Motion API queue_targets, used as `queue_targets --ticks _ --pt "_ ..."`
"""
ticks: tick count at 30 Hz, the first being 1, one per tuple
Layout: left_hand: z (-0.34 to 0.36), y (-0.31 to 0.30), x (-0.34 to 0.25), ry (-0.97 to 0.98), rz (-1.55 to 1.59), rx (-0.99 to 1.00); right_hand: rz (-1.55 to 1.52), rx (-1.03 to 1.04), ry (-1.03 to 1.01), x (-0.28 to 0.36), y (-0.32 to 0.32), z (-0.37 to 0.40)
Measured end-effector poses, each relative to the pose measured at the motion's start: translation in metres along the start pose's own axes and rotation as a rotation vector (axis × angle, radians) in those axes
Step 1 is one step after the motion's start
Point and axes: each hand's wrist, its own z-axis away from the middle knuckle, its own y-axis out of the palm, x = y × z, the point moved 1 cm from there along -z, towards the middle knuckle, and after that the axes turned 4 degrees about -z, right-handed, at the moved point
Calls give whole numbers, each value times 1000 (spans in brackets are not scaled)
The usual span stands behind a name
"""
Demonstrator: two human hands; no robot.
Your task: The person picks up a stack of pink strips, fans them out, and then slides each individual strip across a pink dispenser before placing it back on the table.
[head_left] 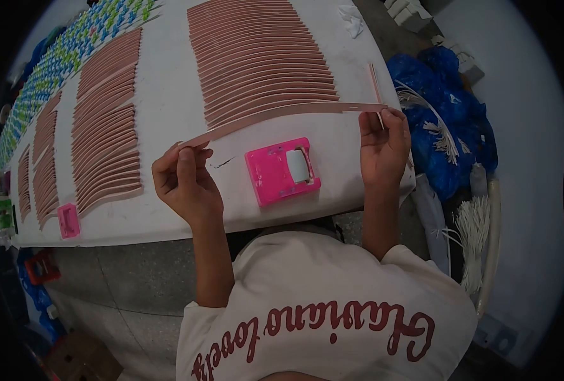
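Observation:
A long pinkish-brown strip (275, 117) is stretched in a slight arc between my two hands above the table. My left hand (190, 181) pinches its left end between thumb and fingers. At the other end, my right hand (384, 147) grips the strip with thumb and fingertips; a thin upright strip (374, 82) shows just behind that hand. Between my hands, on the white table, lies a bright pink box (266, 181) with a pale roller (298, 166) set in it. Beyond the held strip, many similar strips (256, 57) lie side by side in a column.
More strip columns (107, 120) cover the left part of the white table (164, 95). A small pink holder (69, 220) sits near its front edge. Blue and green pieces (91, 44) fill the far left. Blue plastic bags (447, 120) and white cord bundles (472, 235) stand right of the table.

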Motion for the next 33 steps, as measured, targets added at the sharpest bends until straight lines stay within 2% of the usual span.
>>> queue_targets --ticks 2,6,9,11,12,14,15,16,17,19,20,22,26,28,33 --pt "-2 -7 1 -38 33 -25 99 -19 -26 -2 0 -1" --pt "-8 -19 1 -84 73 81 169 -6 -2 3 -1 -4" --pt "-11 -21 -5 -131 93 172 180 47 69 12 -8 -11" --pt "-15 -26 -8 -168 147 238 245 150 213 20 -13 -18" --pt "-18 -29 -10 -143 25 286 244 151 217 25 -14 -21" --pt "-26 -36 -13 -116 -100 328 493 315 271 32 -15 -26" --pt "-30 -38 -16 -59 -204 433 492 316 274 34 -18 -30" --pt "-33 -38 -19 -1 -308 538 573 421 264 36 -21 -33" --pt "-37 -40 -22 -1 -310 536 653 526 252 36 -22 -36" --pt "-41 -40 -27 -18 -611 649 736 602 209 38 -21 -40" --pt "-42 -38 -28 -17 -615 647 820 674 162 38 -19 -41" --pt "-45 -31 -28 39 -888 672 935 693 109 32 -20 -45" --pt "-46 -25 -17 63 -1071 662 1230 731 -37 17 -21 -47" --pt "-44 -26 -9 77 -1271 600 1272 756 -65 9 -28 -49" --pt "-41 -30 0 47 -1307 552 1340 772 -112 -3 -38 -53"
